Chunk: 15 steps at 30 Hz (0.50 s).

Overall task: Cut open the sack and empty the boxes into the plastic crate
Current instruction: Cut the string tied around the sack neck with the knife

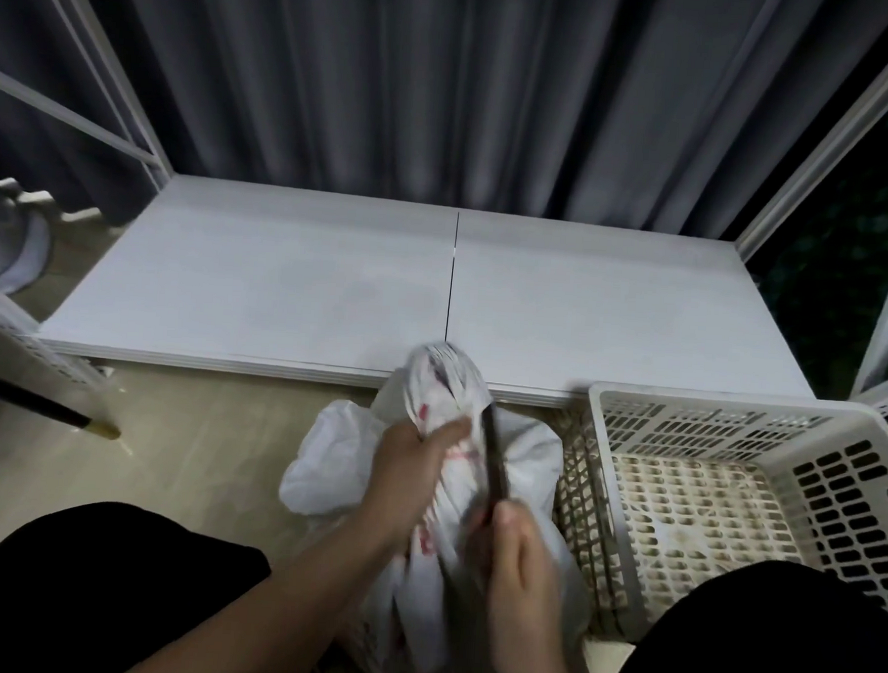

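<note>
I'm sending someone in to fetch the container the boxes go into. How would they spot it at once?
Start at the low white platform before the grey curtain. Off its front right corner, on the floor, stands the plastic crate, right beside the white sack being cut open. It is the only rigid, cream-coloured thing there, with slotted walls and a grid bottom.

Sack [322, 463]: thin white woven plastic, crumpled, faint sheen, red print. Crate [835, 490]: cream moulded plastic, perforated walls and floor, matt, scuffed. Blade [494, 460]: dark, dull, material unclear. Shelf board [259, 280]: white laminate, smooth, matt. Curtain [393, 86]: grey cloth, pleated. Floor [183, 456]: beige, glossy, reflective.
</note>
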Available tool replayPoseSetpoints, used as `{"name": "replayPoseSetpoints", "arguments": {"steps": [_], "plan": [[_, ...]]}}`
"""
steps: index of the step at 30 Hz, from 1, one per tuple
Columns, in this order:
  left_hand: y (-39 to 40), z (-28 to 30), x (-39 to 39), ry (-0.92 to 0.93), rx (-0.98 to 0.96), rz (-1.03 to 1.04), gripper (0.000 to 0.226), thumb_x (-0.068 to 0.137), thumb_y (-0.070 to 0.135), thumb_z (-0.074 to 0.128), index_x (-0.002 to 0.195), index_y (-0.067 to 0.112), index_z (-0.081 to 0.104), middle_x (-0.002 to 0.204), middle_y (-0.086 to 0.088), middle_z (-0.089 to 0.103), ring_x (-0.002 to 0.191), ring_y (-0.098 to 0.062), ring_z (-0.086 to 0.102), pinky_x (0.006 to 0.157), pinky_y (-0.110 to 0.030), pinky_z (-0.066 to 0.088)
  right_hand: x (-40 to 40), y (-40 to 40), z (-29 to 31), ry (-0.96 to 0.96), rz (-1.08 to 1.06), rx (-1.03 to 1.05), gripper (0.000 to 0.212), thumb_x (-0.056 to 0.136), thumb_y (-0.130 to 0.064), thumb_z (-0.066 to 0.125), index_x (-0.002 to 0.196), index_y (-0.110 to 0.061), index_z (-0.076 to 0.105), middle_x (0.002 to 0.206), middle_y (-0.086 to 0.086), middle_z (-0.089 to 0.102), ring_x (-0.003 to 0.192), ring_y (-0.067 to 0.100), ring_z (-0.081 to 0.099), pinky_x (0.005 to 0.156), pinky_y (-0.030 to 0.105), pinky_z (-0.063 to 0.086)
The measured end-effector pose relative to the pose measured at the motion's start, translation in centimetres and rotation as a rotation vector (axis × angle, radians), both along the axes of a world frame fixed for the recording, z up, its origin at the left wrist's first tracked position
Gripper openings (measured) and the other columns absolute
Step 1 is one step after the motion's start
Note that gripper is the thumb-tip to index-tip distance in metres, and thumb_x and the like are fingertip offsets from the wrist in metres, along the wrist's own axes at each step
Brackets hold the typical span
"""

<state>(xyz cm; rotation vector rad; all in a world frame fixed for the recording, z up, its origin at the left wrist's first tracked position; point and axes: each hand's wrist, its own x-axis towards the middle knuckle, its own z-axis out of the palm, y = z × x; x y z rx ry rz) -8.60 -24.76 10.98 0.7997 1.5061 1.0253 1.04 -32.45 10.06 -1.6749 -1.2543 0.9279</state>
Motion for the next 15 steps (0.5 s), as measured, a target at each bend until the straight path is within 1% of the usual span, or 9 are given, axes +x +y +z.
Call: {"name": "replayPoseSetpoints", "arguments": {"steps": [1,3,5,6,7,9,11,13,15], "plan": [[-0.7,-0.5,0.3,-0.019,-0.027,-0.009,0.023,0.074,0.027,0.074,0.085,0.007,0.075,0.085,-0.007,0.076,0.087,-0.022,0.072,0.086,-0.040,0.055,0.5,0.8,0.3,0.030,-0.039,0.071,0.046,0.081,-0.060,0.027,0.076,-0.025,0.055,0.070,-0.020,0.059,0.062,-0.001,0.051,0.063,0.024,0.038],[-1.2,-1.0,0.0,-0.061,-0.055,0.086,0.020,0.077,0.022,0.074,0.089,0.006,0.075,0.086,-0.007,0.076,0.087,-0.021,0.071,0.081,-0.033,0.056,2.1,2.2,1.0,0.104,-0.113,0.146,0.046,0.083,-0.056,0.030,0.075,-0.019,0.057,0.061,-0.012,0.057,0.055,0.001,0.047,0.056,0.020,0.036],[-0.5,-1.1,-1.1,-0.090,-0.043,0.140,0.015,0.083,0.014,0.069,0.096,0.007,0.073,0.090,-0.006,0.075,0.086,-0.017,0.071,0.077,-0.027,0.054,3.7,1.9,1.4,0.140,-0.169,0.167,0.045,0.085,-0.052,0.033,0.075,-0.016,0.058,0.049,-0.007,0.047,0.046,0.002,0.038,0.047,0.017,0.030],[-0.1,-0.8,-1.5,-0.099,-0.035,0.124,0.014,0.084,0.013,0.068,0.095,0.008,0.074,0.090,-0.004,0.075,0.087,-0.016,0.071,0.079,-0.027,0.054,4.0,1.7,1.4,0.109,-0.168,0.157,0.045,0.085,-0.053,0.033,0.076,-0.017,0.058,0.048,-0.007,0.045,0.045,0.003,0.037,0.046,0.019,0.029],[0.1,-0.5,-1.6,-0.102,-0.031,0.098,0.011,0.083,0.013,0.068,0.093,0.011,0.074,0.089,-0.003,0.076,0.087,-0.016,0.072,0.081,-0.029,0.055,4.1,1.4,1.2,0.044,-0.138,0.129,0.047,0.084,-0.057,0.031,0.079,-0.019,0.058,0.049,-0.007,0.047,0.047,0.005,0.040,0.047,0.024,0.032],[0.1,-0.1,-1.3,-0.092,-0.016,0.076,0.007,0.082,0.015,0.069,0.087,0.014,0.074,0.087,-0.001,0.076,0.087,-0.015,0.072,0.083,-0.030,0.054,3.7,1.1,0.8,-0.081,-0.017,0.046,0.044,0.086,-0.058,0.032,0.081,-0.023,0.058,0.057,-0.009,0.053,0.058,0.009,0.049,0.060,0.034,0.039],[0.2,0.0,-1.3,-0.070,0.008,0.104,0.006,0.082,0.015,0.070,0.085,0.015,0.074,0.086,0.000,0.076,0.087,-0.014,0.072,0.083,-0.030,0.054,3.5,1.3,0.8,-0.107,0.079,-0.060,0.035,0.096,-0.045,0.039,0.075,-0.025,0.058,0.062,-0.009,0.055,0.070,0.016,0.055,0.070,0.037,0.041],[0.5,0.1,-1.6,-0.079,0.020,0.137,0.008,0.082,0.016,0.070,0.088,0.014,0.075,0.087,0.000,0.076,0.087,-0.014,0.072,0.083,-0.030,0.054,3.9,1.3,1.1,-0.111,0.175,-0.149,0.029,0.096,-0.038,0.043,0.075,-0.027,0.059,0.055,-0.014,0.054,0.066,0.014,0.052,0.073,0.038,0.044],[0.6,0.6,-1.7,-0.080,0.043,0.139,0.006,0.082,0.016,0.070,0.086,0.015,0.074,0.083,0.003,0.076,0.083,-0.010,0.072,0.076,-0.024,0.054,4.2,0.9,1.8,-0.122,0.270,-0.205,0.025,0.095,-0.040,0.044,0.077,-0.031,0.060,0.049,-0.017,0.053,0.061,0.011,0.048,0.073,0.039,0.045]]}}
